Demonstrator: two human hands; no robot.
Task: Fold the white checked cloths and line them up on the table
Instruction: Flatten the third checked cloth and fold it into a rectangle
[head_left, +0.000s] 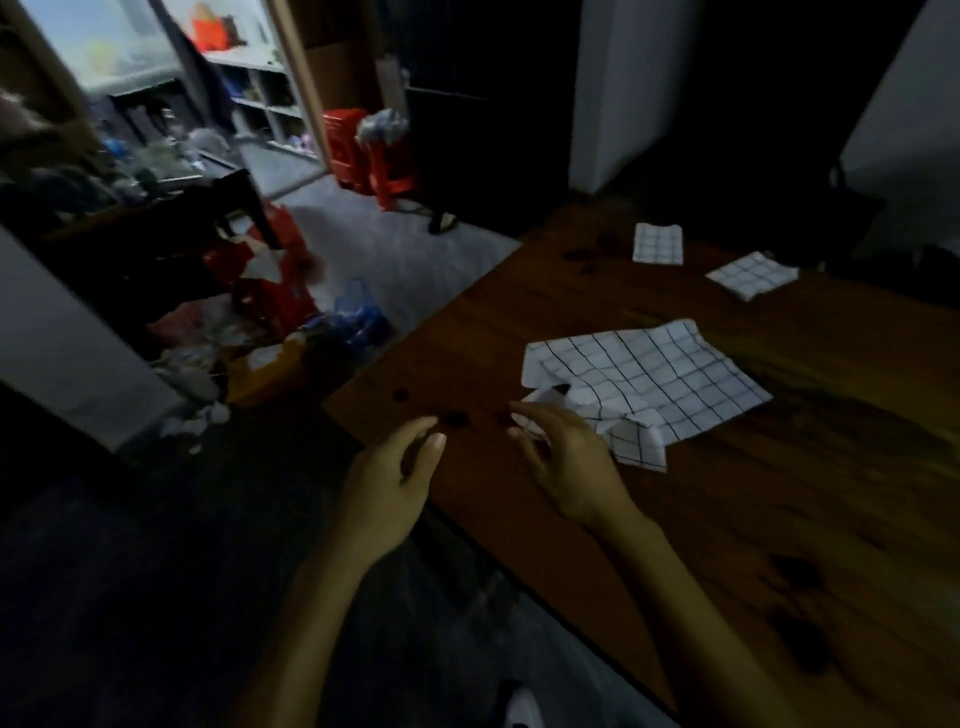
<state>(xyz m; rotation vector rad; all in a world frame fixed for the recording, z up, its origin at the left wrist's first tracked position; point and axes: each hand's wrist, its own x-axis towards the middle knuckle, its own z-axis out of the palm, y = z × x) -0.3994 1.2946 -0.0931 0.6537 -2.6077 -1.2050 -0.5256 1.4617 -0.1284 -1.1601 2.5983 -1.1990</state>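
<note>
A white checked cloth (654, 382) lies spread and rumpled on the brown wooden table (753, 519), its near corner crumpled. My right hand (563, 462) hovers at that crumpled corner with fingers loosely bent, touching or just above the fabric; I cannot tell which. My left hand (387, 478) is over the table's near left edge, fingers relaxed and holding nothing. Two folded checked cloths lie at the far side of the table: one (657, 243) to the left and one (753, 275) to its right, slightly apart.
The table's left edge runs diagonally; beyond it the floor holds a pile of bags and litter (291, 338). Red plastic stools (363, 156) stand by a doorway at the back. A dark low table (171, 228) sits on the left. The room is dim.
</note>
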